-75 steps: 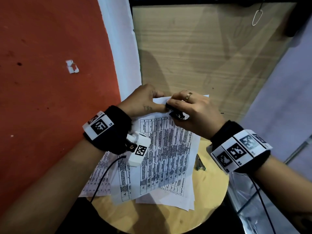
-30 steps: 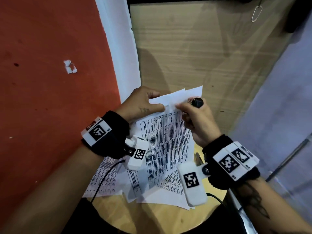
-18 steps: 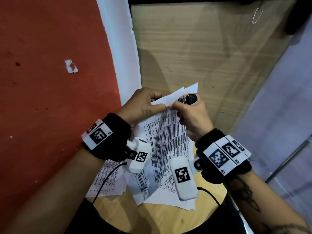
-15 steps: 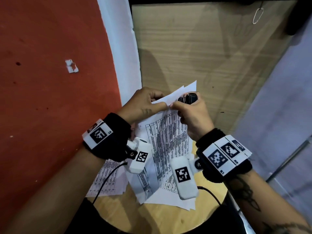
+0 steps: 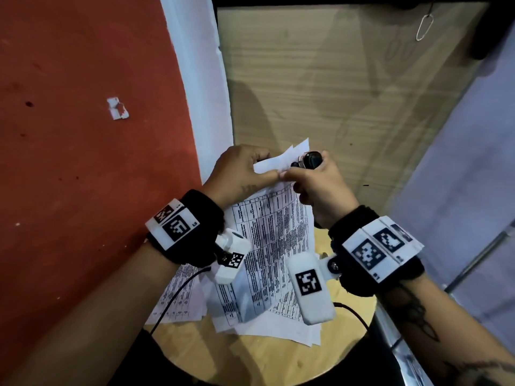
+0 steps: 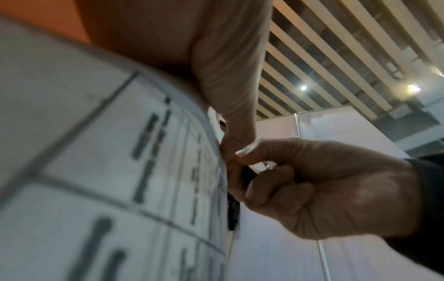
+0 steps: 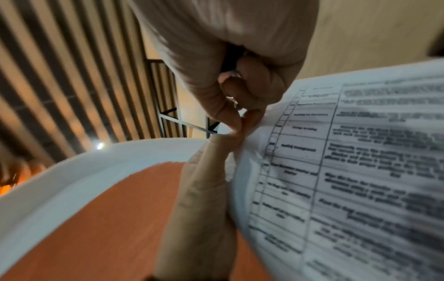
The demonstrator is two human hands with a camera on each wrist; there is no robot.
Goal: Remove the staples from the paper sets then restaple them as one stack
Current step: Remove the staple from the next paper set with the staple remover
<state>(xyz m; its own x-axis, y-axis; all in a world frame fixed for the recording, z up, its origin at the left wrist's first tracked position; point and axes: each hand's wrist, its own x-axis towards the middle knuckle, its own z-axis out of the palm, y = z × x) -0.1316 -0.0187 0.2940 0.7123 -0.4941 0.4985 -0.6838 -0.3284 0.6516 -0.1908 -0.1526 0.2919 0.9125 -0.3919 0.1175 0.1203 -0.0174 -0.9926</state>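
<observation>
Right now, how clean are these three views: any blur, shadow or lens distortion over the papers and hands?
Head view: sharp, wide-angle bending at the edges; the left hand and right hand throw shadows on the wooden panel. Left wrist view: the printed sheet is close and smeared. Right wrist view: its text is blurred and unreadable.

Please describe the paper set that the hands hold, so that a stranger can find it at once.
Start at the round wooden table beside the red wall. Printed sheets lie spread on it. The held paper set rises from them, its top corner pinched by the left hand; it alone is lifted off the table.
</observation>
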